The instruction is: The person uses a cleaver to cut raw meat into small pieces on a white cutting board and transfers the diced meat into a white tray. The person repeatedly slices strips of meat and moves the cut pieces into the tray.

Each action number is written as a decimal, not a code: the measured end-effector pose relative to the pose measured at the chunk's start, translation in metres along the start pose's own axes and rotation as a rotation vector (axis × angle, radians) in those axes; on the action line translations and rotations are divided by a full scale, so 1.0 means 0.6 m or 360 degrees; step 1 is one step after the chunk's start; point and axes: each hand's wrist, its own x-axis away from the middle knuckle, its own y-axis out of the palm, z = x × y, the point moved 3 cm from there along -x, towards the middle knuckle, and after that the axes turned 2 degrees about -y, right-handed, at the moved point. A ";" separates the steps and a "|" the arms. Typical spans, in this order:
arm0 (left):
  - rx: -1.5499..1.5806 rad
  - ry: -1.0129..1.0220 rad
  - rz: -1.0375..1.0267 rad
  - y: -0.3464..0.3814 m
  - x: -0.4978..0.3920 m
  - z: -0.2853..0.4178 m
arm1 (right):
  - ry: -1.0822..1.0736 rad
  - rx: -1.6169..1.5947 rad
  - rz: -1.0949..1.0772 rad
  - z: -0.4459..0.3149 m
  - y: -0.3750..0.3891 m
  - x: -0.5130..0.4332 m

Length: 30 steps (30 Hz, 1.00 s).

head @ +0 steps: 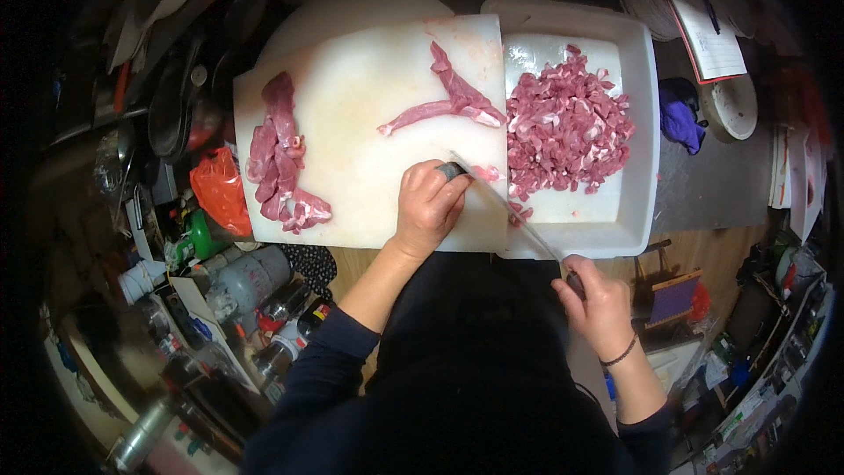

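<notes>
My right hand (pixel 597 303) grips the handle of a long, thin-bladed knife (pixel 504 206). Its blade slants up and left across the right edge of a white cutting board (pixel 343 145), meeting the fingertips of my left hand (pixel 428 208). That hand rests curled on the board, a dark band around one finger; whatever lies under its fingers is hidden. Just past the blade is a small piece of raw meat (pixel 488 173). Farther up the board lie two joined strips of raw meat (pixel 455 102). Larger raw meat pieces (pixel 277 158) lie at the board's left end.
A white plastic tub (pixel 647 145) stands against the board's right side, with a heap of cut meat pieces (pixel 570 125) inside. Left of the board sits a red plastic bag (pixel 223 188). To the right are a purple cloth (pixel 682 115), a bowl (pixel 732 109) and an open notebook (pixel 712 46).
</notes>
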 end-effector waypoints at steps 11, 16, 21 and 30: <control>0.0124 -0.0091 0.0009 0.011 -0.012 -0.003 | 0.0008 0.0120 -0.0230 -0.053 0.041 -0.134; 0.0126 -0.0143 0.0075 0.006 -0.012 -0.003 | -0.0077 0.0068 -0.0081 -0.050 0.065 -0.156; 0.0126 -0.0233 0.0155 -0.006 0.002 -0.013 | 0.0058 0.0198 -0.0178 -0.030 -0.002 -0.062; 0.0156 -0.0175 0.0019 0.000 0.003 -0.017 | -0.0058 0.0079 -0.0249 -0.083 0.057 -0.156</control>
